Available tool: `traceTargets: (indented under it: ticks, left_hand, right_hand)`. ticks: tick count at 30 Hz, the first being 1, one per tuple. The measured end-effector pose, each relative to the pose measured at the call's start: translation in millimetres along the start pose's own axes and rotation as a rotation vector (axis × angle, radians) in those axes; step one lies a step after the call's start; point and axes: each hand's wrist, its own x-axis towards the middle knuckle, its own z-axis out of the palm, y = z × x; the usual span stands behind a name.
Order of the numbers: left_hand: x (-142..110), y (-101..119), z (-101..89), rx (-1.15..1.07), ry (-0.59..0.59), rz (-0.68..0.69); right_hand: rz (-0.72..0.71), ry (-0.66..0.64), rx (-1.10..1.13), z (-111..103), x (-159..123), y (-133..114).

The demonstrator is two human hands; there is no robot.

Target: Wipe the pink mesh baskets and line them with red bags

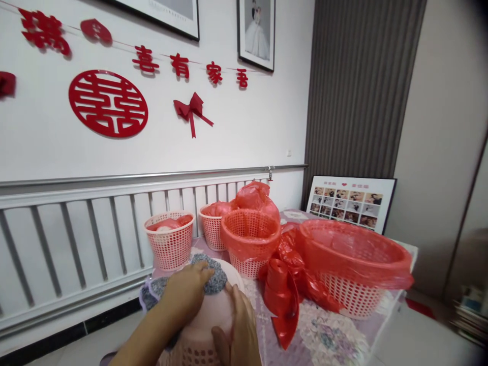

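Table (pixel 343 335) with patterned cloth holds four pink mesh baskets: two small ones (pixel 170 244) (pixel 213 226) at the back, a middle one (pixel 249 241) lined with a red bag, a large one (pixel 354 267) on the right, also red-lined. Roll of red bags (pixel 280 290) lies between the large one and the near upturned basket (pixel 213 325). Left hand (pixel 186 292) presses a grey scouring pad (pixel 213 274) onto its base, fingers curled over the pad. Right hand (pixel 240 328) rests against the basket's side, fingers loosely spread; grip probably light, partly cut off.
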Motion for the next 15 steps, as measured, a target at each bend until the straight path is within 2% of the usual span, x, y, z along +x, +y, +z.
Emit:
traceTargets:
  ticks: [2, 7, 10, 12, 15]
  left_hand:
    - [-12, 6, 4.6, 0.017, -0.028, 0.005]
    - [-51, 18, 0.3, 0.06, -0.122, 0.031]
    - [-66, 10, 9.0, 0.132, -0.208, 0.009]
    - [-74, -7, 22.7, 0.226, -0.167, 0.069]
    - [-85, -40, 51.2, 0.427, 0.113, 0.352]
  right_hand:
    - [0.009, -0.018, 0.016, 2, -5, 3]
    - [0.031, -0.039, 0.039, 3, -7, 3]
    - [-0.014, -0.057, 0.035, 0, -6, 5]
    - [-0.065, -0.068, 0.025, -1, -6, 7]
    - [-0.105, -0.051, 0.008, -1, -5, 6]
